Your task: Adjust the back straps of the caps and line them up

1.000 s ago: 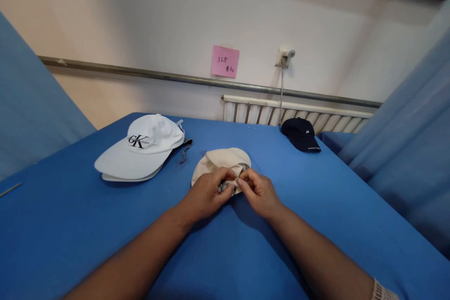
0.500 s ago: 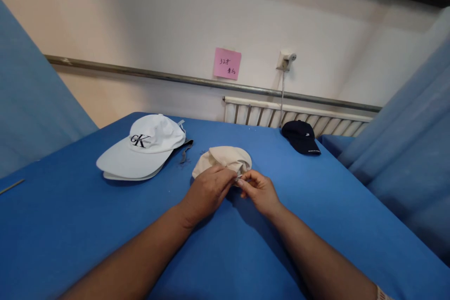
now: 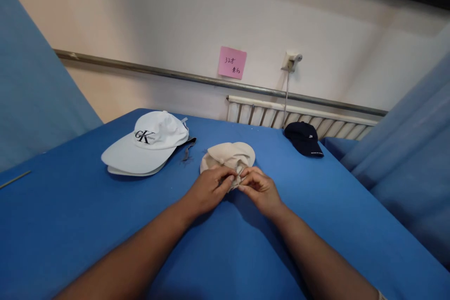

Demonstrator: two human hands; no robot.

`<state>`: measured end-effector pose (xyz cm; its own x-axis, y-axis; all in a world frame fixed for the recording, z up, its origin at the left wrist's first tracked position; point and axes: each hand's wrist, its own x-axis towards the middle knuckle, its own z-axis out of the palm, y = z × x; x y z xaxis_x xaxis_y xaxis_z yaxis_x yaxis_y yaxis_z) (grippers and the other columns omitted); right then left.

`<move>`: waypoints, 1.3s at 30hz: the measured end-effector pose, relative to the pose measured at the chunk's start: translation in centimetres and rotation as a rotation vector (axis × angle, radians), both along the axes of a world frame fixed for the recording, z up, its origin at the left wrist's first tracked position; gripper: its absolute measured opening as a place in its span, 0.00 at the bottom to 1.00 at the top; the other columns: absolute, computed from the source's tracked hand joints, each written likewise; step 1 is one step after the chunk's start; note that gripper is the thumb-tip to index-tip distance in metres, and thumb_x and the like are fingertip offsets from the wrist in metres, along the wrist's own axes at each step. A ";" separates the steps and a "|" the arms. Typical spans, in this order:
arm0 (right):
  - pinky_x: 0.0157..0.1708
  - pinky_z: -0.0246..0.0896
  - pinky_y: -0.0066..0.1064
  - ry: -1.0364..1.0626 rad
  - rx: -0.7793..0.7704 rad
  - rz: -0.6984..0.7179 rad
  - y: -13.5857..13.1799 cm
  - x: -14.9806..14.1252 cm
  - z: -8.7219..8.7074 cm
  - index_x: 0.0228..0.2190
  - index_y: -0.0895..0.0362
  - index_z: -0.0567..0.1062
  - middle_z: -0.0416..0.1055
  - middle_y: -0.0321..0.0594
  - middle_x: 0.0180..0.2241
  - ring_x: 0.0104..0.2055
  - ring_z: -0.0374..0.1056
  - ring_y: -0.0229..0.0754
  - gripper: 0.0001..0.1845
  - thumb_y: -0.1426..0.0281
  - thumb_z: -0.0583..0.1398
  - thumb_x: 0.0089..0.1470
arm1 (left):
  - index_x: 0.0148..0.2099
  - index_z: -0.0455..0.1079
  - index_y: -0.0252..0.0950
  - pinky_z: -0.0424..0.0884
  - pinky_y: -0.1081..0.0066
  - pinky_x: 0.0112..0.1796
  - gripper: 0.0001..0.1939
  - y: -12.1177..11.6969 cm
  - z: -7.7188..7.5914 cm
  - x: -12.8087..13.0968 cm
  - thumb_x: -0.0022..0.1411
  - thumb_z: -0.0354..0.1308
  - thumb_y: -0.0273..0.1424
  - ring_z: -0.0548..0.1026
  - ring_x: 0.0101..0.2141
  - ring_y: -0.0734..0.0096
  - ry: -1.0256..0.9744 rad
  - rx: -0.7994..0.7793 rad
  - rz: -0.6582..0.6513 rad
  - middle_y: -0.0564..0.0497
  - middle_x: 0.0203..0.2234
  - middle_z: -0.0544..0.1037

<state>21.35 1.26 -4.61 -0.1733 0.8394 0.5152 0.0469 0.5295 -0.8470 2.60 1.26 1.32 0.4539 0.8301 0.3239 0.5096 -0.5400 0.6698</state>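
Note:
A beige cap (image 3: 230, 152) rests on the blue-covered table, its near edge bunched between my two hands. My left hand (image 3: 210, 187) pinches the cap's near edge with thumb and fingertips. From the other side, my right hand (image 3: 260, 190) grips the same edge, thumb against the fingers. Between the fingertips is a small light part of the cap, perhaps its strap, too small to make out. The cap's brim is not plainly visible.
White stacked caps (image 3: 151, 143) with black letters sit at the left, a dark strap (image 3: 190, 147) trailing beside them. A navy cap (image 3: 303, 138) lies near the far right edge. A thin stick (image 3: 16, 179) is at far left. Blue curtains (image 3: 404, 150) flank the table (image 3: 218, 253); a radiator (image 3: 260, 112) stands behind.
My left hand's fingers have opened from lying over the cap's edge into a pinch there. My right hand's fingers have closed further round the edge. The view has shifted slightly.

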 end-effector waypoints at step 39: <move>0.48 0.68 0.38 -0.534 0.333 0.083 -1.2 0.6 1.5 0.40 0.53 0.75 0.66 0.48 0.52 0.49 0.69 0.46 0.12 0.75 0.53 0.60 | 0.18 0.64 0.35 0.49 0.70 0.21 0.07 1.4 -1.1 -0.1 0.43 0.58 0.29 0.57 0.18 0.76 -0.034 -0.532 0.177 0.55 0.14 0.64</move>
